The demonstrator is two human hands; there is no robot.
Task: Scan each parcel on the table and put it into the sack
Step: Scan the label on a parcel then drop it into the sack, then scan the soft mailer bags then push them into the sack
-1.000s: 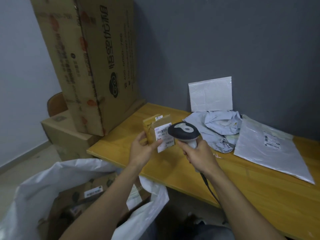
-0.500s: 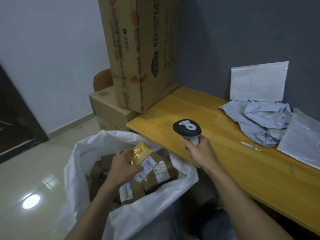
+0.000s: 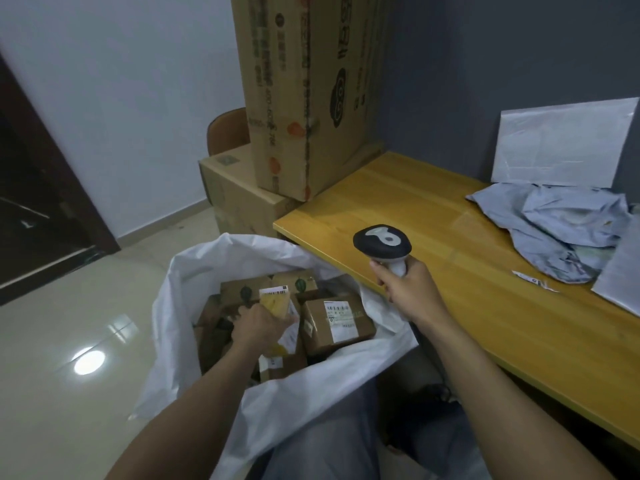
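My left hand (image 3: pixel 258 325) is down inside the open white sack (image 3: pixel 180 306), gripping a small yellow-brown parcel (image 3: pixel 277 303) with a white label among several brown boxes (image 3: pixel 337 323). My right hand (image 3: pixel 408 289) holds the black-and-white barcode scanner (image 3: pixel 382 244) by its handle, just above the near left corner of the wooden table (image 3: pixel 433 216). On the table's right side lie a crumpled grey poly mailer (image 3: pixel 561 230), a flat silver mailer (image 3: pixel 623 271) cut off by the frame edge, and a white mailer (image 3: pixel 561 143) leaning on the wall.
A tall cardboard box (image 3: pixel 311 91) stands on a lower box (image 3: pixel 235 195) left of the table, with a chair back (image 3: pixel 227 131) behind. A small paper scrap (image 3: pixel 531 280) lies on the table. Glossy floor and a dark door (image 3: pixel 41 188) are at the left.
My left hand carried the small parcel from above the table down and left into the sack, pushing it deeper among the boxes. The scanner hand stayed near the table edge.
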